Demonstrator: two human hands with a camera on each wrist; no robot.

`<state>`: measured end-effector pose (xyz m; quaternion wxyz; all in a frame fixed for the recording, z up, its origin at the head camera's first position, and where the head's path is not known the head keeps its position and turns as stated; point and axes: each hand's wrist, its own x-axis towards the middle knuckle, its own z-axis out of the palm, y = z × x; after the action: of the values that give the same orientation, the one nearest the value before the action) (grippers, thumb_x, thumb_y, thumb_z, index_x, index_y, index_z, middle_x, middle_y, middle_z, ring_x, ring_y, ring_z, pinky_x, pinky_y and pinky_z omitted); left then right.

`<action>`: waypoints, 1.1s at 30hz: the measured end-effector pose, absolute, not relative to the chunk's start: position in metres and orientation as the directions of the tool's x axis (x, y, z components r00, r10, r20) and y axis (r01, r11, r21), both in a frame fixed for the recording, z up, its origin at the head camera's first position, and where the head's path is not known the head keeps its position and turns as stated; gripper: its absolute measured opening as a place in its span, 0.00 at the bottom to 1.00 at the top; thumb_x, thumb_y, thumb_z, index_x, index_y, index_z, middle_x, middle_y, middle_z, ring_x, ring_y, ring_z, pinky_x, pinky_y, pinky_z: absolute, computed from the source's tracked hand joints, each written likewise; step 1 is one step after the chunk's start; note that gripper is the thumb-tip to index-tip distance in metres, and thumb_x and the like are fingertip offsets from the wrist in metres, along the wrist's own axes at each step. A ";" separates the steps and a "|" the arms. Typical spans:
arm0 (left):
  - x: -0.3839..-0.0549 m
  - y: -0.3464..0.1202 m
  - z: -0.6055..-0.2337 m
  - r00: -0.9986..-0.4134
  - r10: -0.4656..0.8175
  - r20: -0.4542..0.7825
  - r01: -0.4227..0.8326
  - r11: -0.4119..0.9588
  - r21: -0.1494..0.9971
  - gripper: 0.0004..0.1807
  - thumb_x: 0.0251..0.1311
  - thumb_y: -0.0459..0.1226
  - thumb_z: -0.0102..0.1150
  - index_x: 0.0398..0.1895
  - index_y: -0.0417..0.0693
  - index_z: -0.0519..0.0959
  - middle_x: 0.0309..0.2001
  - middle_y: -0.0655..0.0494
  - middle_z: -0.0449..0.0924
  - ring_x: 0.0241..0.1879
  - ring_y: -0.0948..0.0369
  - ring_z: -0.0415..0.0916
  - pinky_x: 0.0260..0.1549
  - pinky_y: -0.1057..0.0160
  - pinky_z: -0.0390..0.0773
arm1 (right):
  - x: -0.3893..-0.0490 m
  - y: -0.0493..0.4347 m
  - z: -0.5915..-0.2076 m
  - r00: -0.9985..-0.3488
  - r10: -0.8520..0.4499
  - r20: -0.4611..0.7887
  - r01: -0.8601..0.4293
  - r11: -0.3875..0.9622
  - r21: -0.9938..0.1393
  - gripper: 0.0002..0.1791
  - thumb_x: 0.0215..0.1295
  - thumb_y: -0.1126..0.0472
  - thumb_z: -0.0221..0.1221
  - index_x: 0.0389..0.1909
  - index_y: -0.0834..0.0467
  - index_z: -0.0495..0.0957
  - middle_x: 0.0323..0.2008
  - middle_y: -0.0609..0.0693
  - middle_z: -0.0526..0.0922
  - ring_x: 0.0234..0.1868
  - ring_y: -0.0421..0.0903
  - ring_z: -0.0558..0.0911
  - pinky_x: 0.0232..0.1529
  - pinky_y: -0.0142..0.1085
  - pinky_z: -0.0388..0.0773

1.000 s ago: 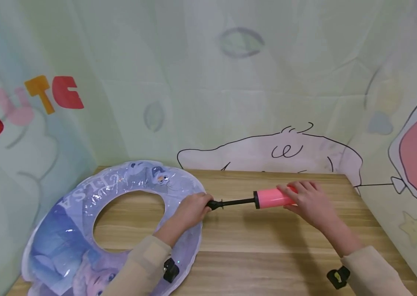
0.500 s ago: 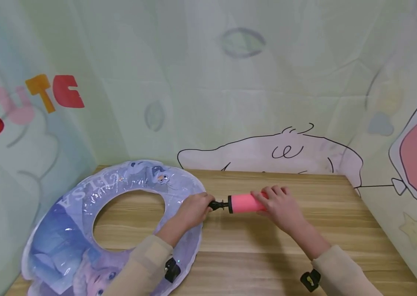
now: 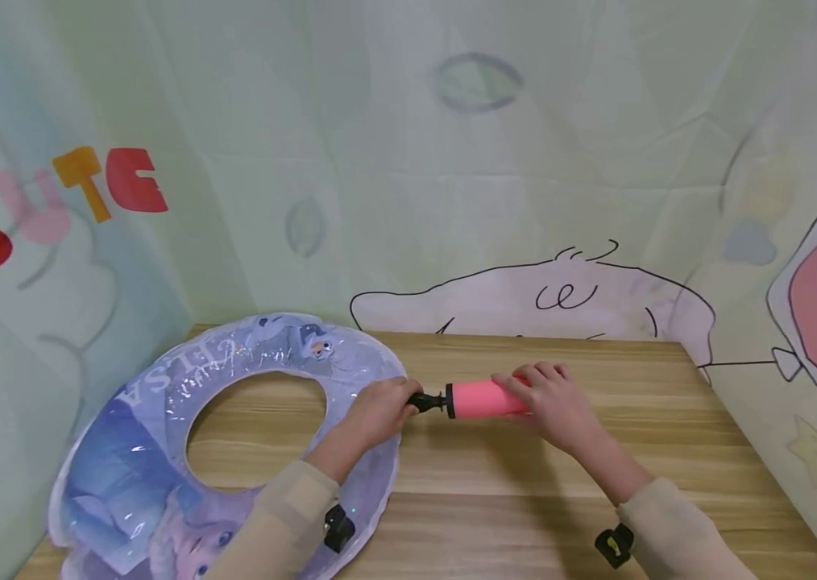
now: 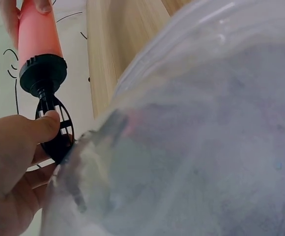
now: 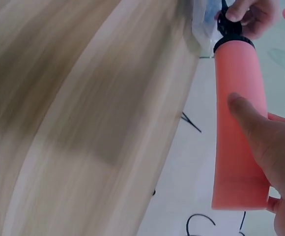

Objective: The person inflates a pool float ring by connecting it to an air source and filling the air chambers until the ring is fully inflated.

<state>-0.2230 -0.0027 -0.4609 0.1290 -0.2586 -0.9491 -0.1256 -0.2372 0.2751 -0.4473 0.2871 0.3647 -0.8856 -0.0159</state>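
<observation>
A pink hand air pump [image 3: 479, 399] lies nearly level between my hands, above the table. My left hand [image 3: 379, 409] pinches its black end piece [image 4: 59, 140] between thumb and fingers, right at the edge of the inflatable swim ring [image 3: 114, 475]. My right hand [image 3: 555, 407] grips the pink barrel, thumb along its side in the right wrist view [image 5: 248, 118]. Little of the rod shows between barrel and black end piece. The swim ring, clear and blue-purple with printed characters, looks puffed up. Where the pump tip meets the ring is hidden by my left hand.
The wooden table [image 3: 466, 532] runs under both arms, with its back edge against a printed curtain [image 3: 408, 201]. The curtain also stands along the left and right sides. A small black device [image 3: 338, 529] is worn at each sleeve.
My right hand has slid the pink barrel leftward toward my left hand, taking in the long black rod, and then stays nearly still. My left hand and the swim ring have hardly moved.
</observation>
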 end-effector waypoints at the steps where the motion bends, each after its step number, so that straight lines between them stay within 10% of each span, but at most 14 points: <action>1: -0.222 -0.003 -0.460 -0.837 0.455 0.305 0.519 0.837 0.175 0.10 0.53 0.36 0.63 0.38 0.45 0.77 0.31 0.53 0.79 0.30 0.56 0.77 0.30 0.56 0.76 | -0.238 0.278 -0.447 -0.577 -0.653 0.491 -0.635 0.737 0.232 0.33 0.36 0.43 0.72 0.49 0.46 0.78 0.37 0.50 0.81 0.41 0.51 0.77 0.41 0.47 0.72; 33: -0.226 -0.003 -0.458 -0.865 0.434 0.252 0.482 0.858 0.178 0.11 0.54 0.36 0.62 0.40 0.44 0.77 0.32 0.51 0.80 0.32 0.55 0.78 0.33 0.56 0.76 | -0.240 0.376 -0.433 -0.688 -0.557 0.464 -0.565 0.813 0.139 0.37 0.34 0.54 0.75 0.52 0.49 0.76 0.40 0.56 0.80 0.43 0.59 0.77 0.44 0.54 0.71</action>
<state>-0.2257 -0.0033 -0.4578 0.1022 -0.2390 -0.9584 -0.1183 -0.2396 0.3756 -0.4332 0.2503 0.3054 -0.9187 0.0074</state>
